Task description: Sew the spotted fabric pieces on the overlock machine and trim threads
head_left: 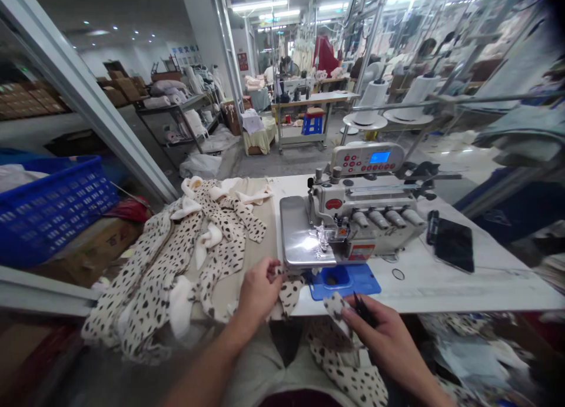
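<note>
My left hand [259, 290] pinches the end of a small cream fabric piece with dark spots [291, 295] by the front edge of the sewing table. In my right hand [388, 336], thumb and finger grip the edge of another spotted fabric piece [338, 310], whose length hangs down over my lap. Black thread snips [364, 310] stick out of the same hand, their handles mostly hidden by the fingers. Just beyond both hands stands a white overlock sewing machine [348, 207] with a lit metal plate. A blue plastic tray [348, 280] sits below its front edge.
Spotted garment pieces with white fleecy backs [216, 230] are heaped left of the machine and drape off the table. A black phone [454, 245] lies on the right, near a small black ring [398, 274]. A blue basket [57, 207] stands far left; thread cones [373, 103] rise behind.
</note>
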`<action>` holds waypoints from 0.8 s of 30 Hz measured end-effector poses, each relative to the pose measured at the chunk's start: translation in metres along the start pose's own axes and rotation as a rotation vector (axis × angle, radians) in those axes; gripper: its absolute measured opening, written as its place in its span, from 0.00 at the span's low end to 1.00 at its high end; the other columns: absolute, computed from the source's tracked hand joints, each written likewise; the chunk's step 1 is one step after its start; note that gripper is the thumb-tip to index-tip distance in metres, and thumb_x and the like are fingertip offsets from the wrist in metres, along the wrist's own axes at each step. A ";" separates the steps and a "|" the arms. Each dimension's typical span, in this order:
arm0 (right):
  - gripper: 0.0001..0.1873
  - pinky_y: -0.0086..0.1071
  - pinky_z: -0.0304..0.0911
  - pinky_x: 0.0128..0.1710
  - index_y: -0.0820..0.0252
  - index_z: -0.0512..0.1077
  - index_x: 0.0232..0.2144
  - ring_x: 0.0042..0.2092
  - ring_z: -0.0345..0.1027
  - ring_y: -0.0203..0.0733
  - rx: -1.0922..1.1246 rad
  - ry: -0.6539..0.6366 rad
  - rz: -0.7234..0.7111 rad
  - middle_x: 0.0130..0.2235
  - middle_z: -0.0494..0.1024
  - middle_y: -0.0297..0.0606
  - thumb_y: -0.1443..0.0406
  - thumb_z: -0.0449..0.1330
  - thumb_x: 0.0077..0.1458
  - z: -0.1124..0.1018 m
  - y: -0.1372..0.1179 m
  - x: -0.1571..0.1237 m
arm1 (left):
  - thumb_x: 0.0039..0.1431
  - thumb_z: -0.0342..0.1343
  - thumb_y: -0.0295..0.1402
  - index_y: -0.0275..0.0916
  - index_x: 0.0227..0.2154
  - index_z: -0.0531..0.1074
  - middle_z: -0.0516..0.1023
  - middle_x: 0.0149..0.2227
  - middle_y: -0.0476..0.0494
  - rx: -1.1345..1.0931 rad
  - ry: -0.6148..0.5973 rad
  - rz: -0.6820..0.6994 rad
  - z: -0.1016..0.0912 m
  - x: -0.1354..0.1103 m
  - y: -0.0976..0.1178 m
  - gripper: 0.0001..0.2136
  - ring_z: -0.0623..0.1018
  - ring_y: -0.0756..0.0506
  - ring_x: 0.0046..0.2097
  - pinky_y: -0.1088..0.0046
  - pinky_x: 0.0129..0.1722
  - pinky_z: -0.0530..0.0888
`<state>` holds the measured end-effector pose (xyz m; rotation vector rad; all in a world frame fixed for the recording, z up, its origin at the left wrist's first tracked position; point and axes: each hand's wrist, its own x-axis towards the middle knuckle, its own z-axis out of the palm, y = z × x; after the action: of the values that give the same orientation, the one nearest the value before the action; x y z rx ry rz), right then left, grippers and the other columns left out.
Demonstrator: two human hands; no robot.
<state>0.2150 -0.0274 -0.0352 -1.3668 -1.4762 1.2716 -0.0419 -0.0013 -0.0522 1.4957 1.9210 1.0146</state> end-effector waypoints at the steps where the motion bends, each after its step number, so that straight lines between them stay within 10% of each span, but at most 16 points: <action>1: 0.22 0.32 0.68 0.38 0.59 0.79 0.32 0.35 0.71 0.46 -0.001 0.003 -0.001 0.32 0.80 0.38 0.46 0.65 0.53 0.001 -0.001 0.000 | 0.51 0.64 0.33 0.40 0.38 0.78 0.78 0.30 0.46 -0.033 0.023 -0.012 -0.011 0.007 -0.001 0.11 0.76 0.45 0.31 0.71 0.33 0.70; 11: 0.17 0.30 0.63 0.36 0.59 0.74 0.29 0.34 0.66 0.41 -0.063 -0.201 -0.114 0.30 0.74 0.34 0.52 0.60 0.61 0.013 -0.016 0.006 | 0.46 0.68 0.40 0.36 0.31 0.78 0.79 0.28 0.46 -0.204 0.261 0.133 -0.142 0.092 0.032 0.13 0.73 0.49 0.29 0.77 0.29 0.68; 17: 0.08 0.31 0.63 0.40 0.58 0.76 0.34 0.37 0.69 0.42 -0.034 -0.345 -0.223 0.34 0.78 0.34 0.61 0.59 0.61 0.035 -0.057 0.024 | 0.46 0.69 0.36 0.36 0.31 0.78 0.77 0.27 0.48 -0.251 0.234 0.181 -0.130 0.067 0.049 0.11 0.72 0.51 0.28 0.78 0.28 0.68; 24: 0.06 0.30 0.63 0.38 0.59 0.75 0.33 0.35 0.68 0.40 0.090 -0.383 -0.349 0.32 0.77 0.33 0.63 0.60 0.59 0.075 -0.092 0.043 | 0.36 0.74 0.31 0.34 0.41 0.77 0.76 0.29 0.49 -0.844 -0.149 -0.208 -0.085 0.018 0.054 0.25 0.72 0.54 0.27 0.81 0.24 0.67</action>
<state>0.1141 0.0072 0.0324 -0.7866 -1.7953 1.3968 -0.0795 0.0013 0.0424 0.8342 1.2447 1.3330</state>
